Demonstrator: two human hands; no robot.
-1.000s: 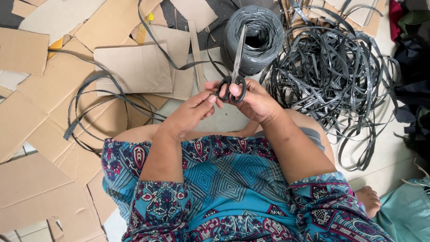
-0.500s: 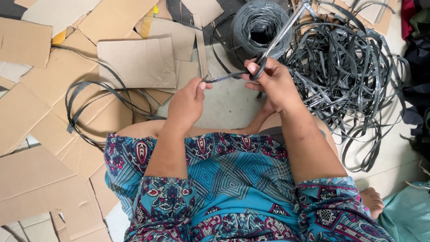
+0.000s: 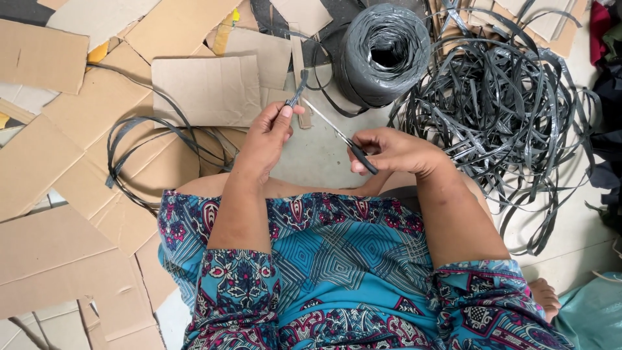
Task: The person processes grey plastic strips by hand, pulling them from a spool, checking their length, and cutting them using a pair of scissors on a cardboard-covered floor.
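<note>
At frame centre, a short grey plastic strap piece [image 3: 297, 97] is pinched by the left hand [image 3: 269, 139]; black-handled scissors [image 3: 353, 148] are gripped by the right hand [image 3: 395, 152]. The strap is judged light, springy, best held near its end.

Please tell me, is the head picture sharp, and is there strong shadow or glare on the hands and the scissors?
Head view: even, soft light, no hard shadows; the left hand, right hand and scissors look sharp; faint sheen on the grey strap roll.

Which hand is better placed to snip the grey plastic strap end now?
Probably the right hand: it grips the black-handled scissors, blades aimed at the grey plastic strap end pinched in the left hand.
</note>
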